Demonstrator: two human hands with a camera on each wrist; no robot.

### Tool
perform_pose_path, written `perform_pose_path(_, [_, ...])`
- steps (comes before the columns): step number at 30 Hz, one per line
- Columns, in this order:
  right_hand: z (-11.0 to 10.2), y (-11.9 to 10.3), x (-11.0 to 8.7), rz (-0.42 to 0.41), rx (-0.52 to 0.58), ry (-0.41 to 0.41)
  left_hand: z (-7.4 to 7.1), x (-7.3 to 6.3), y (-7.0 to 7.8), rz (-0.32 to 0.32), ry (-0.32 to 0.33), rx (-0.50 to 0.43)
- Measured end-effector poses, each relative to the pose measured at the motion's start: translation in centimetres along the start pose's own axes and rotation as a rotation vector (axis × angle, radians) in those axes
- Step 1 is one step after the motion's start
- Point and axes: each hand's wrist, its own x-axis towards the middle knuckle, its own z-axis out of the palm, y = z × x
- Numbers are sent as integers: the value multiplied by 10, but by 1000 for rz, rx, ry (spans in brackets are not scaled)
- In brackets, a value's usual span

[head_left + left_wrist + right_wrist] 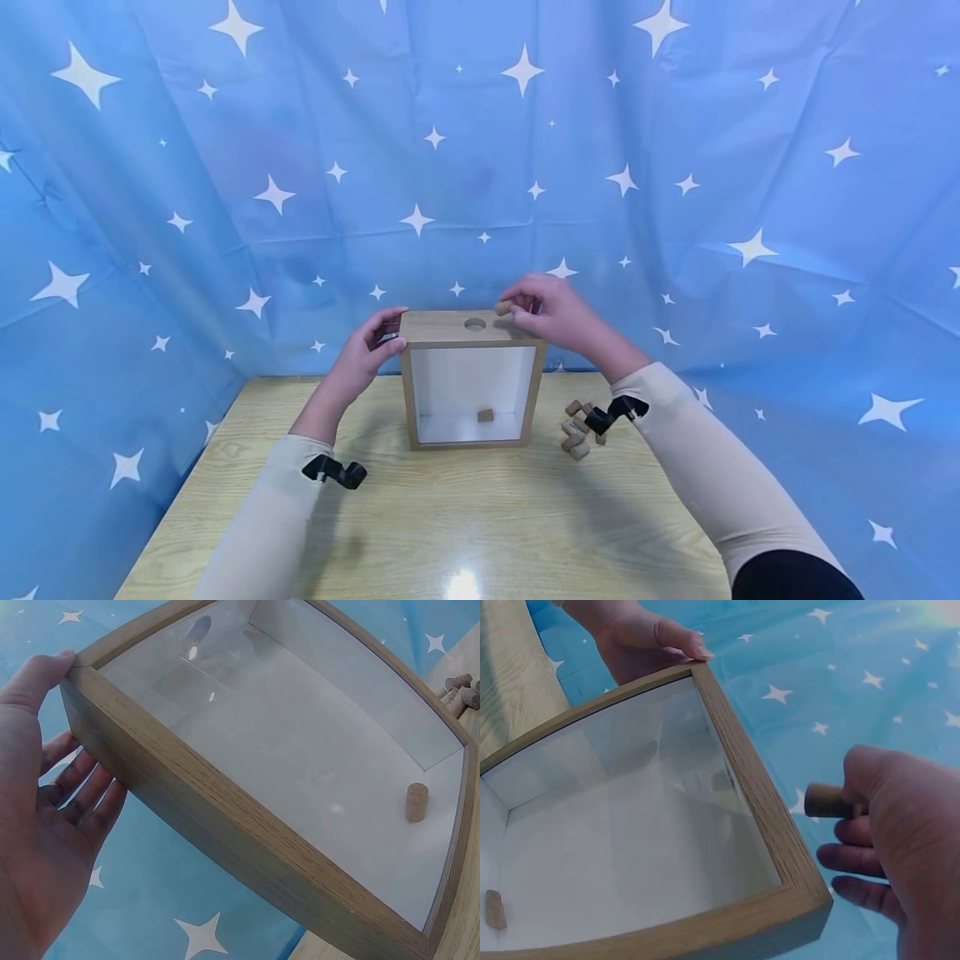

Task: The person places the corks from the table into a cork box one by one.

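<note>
A: Left hand (360, 358)?

B: Curled around upper left corner of wooden box (435, 329), thumb in front, fingers behind; probably to steady it upright on table (420, 517).

A: Right hand (558, 312)?

B: Pinching a cork (503, 307) near round hole (475, 324) in box top; apparently gripped at one end to leave the other exposed.

A: Other corks?

B: One inside (486, 415), on box floor. Remainder in loose pile (575, 438) on table, right of box, likely for short reach.

Cork (823, 801) partly hidden in right grip (919, 836), loose corks (573, 438) partly behind black bracket (600, 421), box (751, 780) cropped in wrist views
</note>
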Motion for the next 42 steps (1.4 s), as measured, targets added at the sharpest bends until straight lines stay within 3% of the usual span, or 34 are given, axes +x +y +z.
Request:
perform_pose_path(8, [6, -6, 12, 161, 86, -82, 0, 0, -3, 2, -2, 1])
perform_pose_path(12, [9, -8, 17, 196, 114, -114, 0, 0, -3, -1, -2, 0])
perform_pose_path(28, [18, -11, 29, 81, 43, -149, 1, 0, -1, 3, -6, -30])
perform_pose_path(42, [23, -12, 33, 66, -2, -190, 0, 1, -3, 16, -8, -40])
